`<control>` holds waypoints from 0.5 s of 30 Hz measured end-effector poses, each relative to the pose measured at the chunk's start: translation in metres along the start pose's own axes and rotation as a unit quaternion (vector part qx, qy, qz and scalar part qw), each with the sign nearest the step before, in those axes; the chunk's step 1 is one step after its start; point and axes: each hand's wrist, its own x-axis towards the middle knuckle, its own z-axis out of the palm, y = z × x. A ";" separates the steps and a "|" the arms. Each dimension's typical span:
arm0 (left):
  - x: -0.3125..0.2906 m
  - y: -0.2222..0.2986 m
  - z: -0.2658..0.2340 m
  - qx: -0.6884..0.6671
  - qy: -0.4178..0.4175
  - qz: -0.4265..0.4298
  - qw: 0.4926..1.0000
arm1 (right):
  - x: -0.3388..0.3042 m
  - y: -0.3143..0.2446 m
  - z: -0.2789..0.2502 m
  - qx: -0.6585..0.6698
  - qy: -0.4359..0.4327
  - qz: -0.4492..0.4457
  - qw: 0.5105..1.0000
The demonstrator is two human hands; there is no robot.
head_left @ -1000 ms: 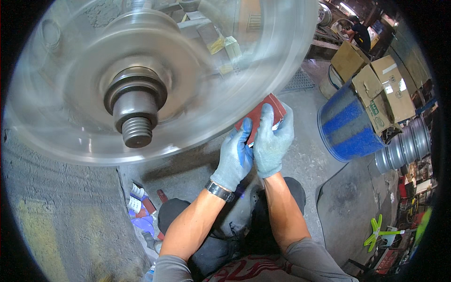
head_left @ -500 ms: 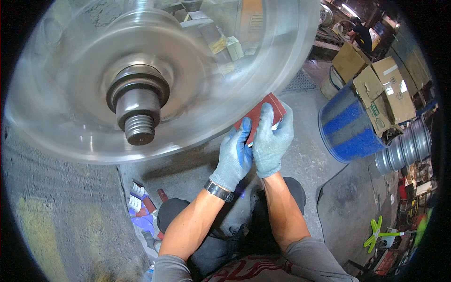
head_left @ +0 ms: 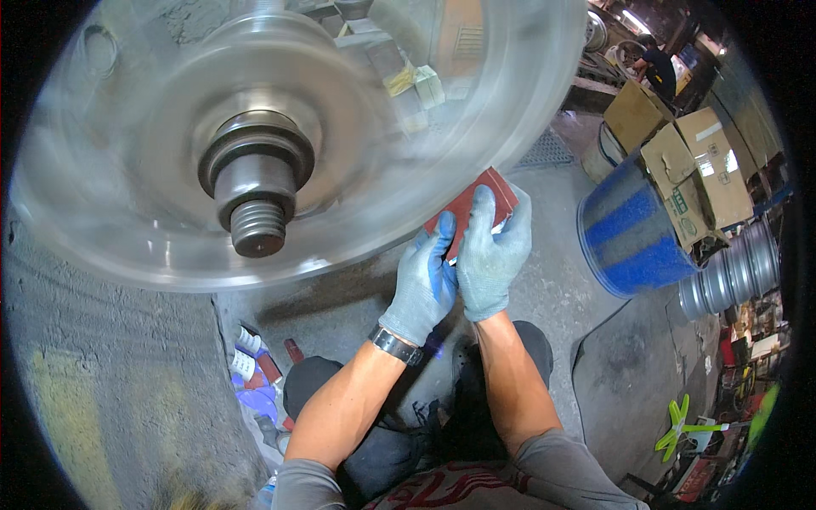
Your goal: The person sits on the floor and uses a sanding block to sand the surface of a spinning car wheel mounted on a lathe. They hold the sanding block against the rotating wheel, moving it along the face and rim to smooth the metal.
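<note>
A large metal wheel (head_left: 357, 200), blurred by its spin, fills the upper left around a threaded shaft (head_left: 257, 221) with a collar. Just off its lower right rim, both my gloved hands grip one sheet of dark red sandpaper (head_left: 470, 212). My left hand (head_left: 422, 276) pinches the sheet's lower left part, thumb on top. My right hand (head_left: 495, 255) holds the right side, its thumb lying over the red face and the fingers beneath. The sheet's upper left edge lies at the rim; whether it touches cannot be made out.
At right stands a blue drum (head_left: 636, 225) with cardboard boxes (head_left: 701, 170) on it, beside stacked metal rims (head_left: 731, 270). Sandpaper pieces and rolls (head_left: 255, 365) lie on the floor by my left knee. A co-worker (head_left: 659, 68) is at the far right. A grey wall-like surface (head_left: 127, 382) borders my left.
The wheel keeps spinning, and the view has shifted slightly, with the shaft a little further right and up. My hands hold the sandpaper in nearly the same place.
</note>
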 end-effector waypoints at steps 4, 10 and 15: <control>-0.002 -0.001 -0.001 0.020 -0.001 0.010 1.000 | -0.001 0.001 0.002 0.010 0.003 -0.006 1.000; -0.002 -0.003 -0.005 0.114 -0.041 0.082 0.989 | -0.001 -0.002 0.002 0.005 -0.003 -0.008 1.000; 0.000 0.000 0.002 -0.033 -0.001 0.005 0.999 | 0.000 -0.003 0.001 -0.004 -0.005 -0.018 1.000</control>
